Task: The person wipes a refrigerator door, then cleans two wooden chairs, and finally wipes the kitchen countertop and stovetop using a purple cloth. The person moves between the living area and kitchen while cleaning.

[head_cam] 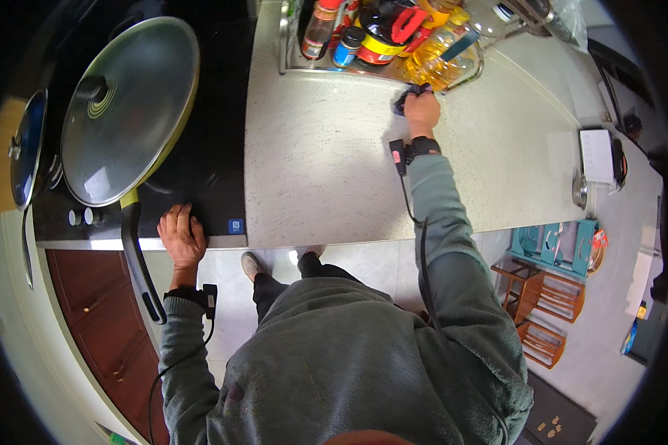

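My right hand (423, 113) grips a dark crumpled cloth (405, 100) against the pale speckled countertop (323, 156), close to the front rail of the metal condiment rack (356, 73). Just beyond the knuckles stands a plastic bottle of yellow oil (437, 64). My left hand (182, 235) rests on the front edge of the black glass cooktop (217, 183), fingers bent and nothing visible in them. Beside it runs the black handle (136, 250) of a green frying pan, which is covered by a glass lid (139, 105).
In the rack are a dark jar with a red handle (387, 25), a small black-capped jar (348, 47) and a red-capped bottle (319, 30). A second lidded pan (28, 150) sits far left. A metal bowl (579, 189) is near the counter's right end.
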A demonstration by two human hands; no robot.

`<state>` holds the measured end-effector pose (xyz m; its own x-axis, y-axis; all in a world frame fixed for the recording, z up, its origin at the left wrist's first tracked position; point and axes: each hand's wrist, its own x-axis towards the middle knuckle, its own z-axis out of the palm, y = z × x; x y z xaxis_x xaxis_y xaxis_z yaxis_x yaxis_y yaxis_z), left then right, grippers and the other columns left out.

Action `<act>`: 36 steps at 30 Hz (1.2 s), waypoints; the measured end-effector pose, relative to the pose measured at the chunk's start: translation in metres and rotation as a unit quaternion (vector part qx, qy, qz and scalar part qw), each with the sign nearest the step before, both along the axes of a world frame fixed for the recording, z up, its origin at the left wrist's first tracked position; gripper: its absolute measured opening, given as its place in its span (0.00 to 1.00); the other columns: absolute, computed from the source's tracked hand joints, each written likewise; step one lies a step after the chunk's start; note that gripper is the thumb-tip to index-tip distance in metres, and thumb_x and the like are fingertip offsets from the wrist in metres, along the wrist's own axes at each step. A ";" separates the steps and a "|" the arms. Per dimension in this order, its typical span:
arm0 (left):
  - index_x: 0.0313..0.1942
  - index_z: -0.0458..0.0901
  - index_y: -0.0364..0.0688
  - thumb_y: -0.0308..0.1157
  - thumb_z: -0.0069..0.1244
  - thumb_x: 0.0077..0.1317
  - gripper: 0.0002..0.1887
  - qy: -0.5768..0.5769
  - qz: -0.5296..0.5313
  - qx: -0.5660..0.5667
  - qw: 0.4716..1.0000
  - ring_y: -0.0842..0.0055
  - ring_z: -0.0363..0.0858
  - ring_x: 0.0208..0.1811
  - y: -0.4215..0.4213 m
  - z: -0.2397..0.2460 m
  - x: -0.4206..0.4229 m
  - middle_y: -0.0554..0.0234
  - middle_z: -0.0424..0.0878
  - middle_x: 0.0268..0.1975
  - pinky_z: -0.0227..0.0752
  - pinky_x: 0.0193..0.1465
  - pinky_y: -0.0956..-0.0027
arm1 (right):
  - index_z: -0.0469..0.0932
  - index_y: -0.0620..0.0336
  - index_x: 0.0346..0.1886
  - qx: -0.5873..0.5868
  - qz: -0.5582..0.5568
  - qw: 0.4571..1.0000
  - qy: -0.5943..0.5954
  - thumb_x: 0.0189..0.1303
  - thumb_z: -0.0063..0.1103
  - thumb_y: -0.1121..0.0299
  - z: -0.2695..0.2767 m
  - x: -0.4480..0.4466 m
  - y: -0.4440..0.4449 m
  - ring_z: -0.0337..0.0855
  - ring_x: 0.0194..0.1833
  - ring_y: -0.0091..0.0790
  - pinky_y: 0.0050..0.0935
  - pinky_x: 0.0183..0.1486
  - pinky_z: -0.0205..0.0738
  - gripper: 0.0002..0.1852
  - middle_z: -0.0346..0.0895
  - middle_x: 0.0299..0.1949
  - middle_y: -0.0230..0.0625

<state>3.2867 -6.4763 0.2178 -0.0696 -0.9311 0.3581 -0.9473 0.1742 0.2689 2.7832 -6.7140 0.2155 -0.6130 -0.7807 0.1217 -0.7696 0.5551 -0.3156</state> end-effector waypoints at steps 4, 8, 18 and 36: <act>0.46 0.80 0.39 0.30 0.47 0.58 0.16 0.014 0.003 -0.017 1.000 0.60 0.74 0.49 0.000 0.001 0.000 0.55 0.78 0.47 0.63 0.54 0.59 | 0.77 0.54 0.44 -0.007 0.051 0.999 -0.012 0.53 0.58 0.59 0.004 0.078 -0.005 0.83 0.40 0.53 0.47 0.43 0.77 0.16 0.82 0.36 0.49; 0.46 0.80 0.39 0.31 0.47 0.57 0.16 0.014 0.003 -0.034 0.999 0.62 0.74 0.48 0.000 0.000 0.000 0.56 0.78 0.48 0.63 0.54 0.59 | 0.78 0.53 0.42 -0.016 0.076 0.996 -0.046 0.53 0.59 0.61 0.014 0.133 -0.006 0.83 0.41 0.52 0.46 0.44 0.78 0.14 0.82 0.37 0.48; 0.47 0.80 0.43 0.33 0.47 0.59 0.16 0.002 -0.007 -0.036 0.999 0.62 0.73 0.49 0.003 -0.006 0.003 0.59 0.78 0.49 0.63 0.53 0.59 | 0.81 0.47 0.44 0.031 0.375 0.926 -0.025 0.53 0.58 0.61 0.006 0.272 0.048 0.82 0.40 0.50 0.47 0.39 0.77 0.14 0.79 0.39 0.46; 0.49 0.79 0.43 0.36 0.48 0.60 0.17 -0.023 -0.022 -0.044 0.999 0.62 0.72 0.52 0.001 -0.017 0.004 0.58 0.76 0.52 0.62 0.55 0.58 | 0.79 0.57 0.44 0.091 -0.038 0.994 0.043 0.55 0.56 0.64 0.032 0.045 0.276 0.82 0.41 0.52 0.48 0.42 0.77 0.14 0.78 0.39 0.50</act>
